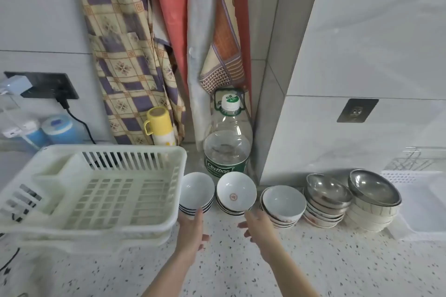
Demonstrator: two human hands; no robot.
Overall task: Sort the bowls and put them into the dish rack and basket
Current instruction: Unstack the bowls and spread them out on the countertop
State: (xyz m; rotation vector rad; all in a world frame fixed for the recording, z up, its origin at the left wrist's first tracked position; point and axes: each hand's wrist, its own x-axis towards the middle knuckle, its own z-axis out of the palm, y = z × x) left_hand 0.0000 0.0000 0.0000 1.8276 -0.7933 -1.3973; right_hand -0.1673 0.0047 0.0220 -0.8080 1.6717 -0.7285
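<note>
Several stacks of bowls line the back of the speckled counter. A stack of small white bowls (196, 189) stands furthest left, beside a stack whose top bowl has a red emblem (236, 190). Then come a third white stack (283, 202) and two stacks topped by steel bowls (327, 190) (372, 187). My left hand (193, 229) is open, its fingertips at the front of the leftmost stack. My right hand (255, 226) is open just below the emblem stack and holds nothing. An empty cream dish rack (169, 159) sits at the left, and a white basket (398, 177) at the far right.
A large clear water bottle (228, 147) stands right behind the two left stacks. A yellow flask (160, 128) and hanging cloths are at the back wall. A wall socket with a black cable (60, 99) is behind the rack. A tiled pillar rises behind the right stacks.
</note>
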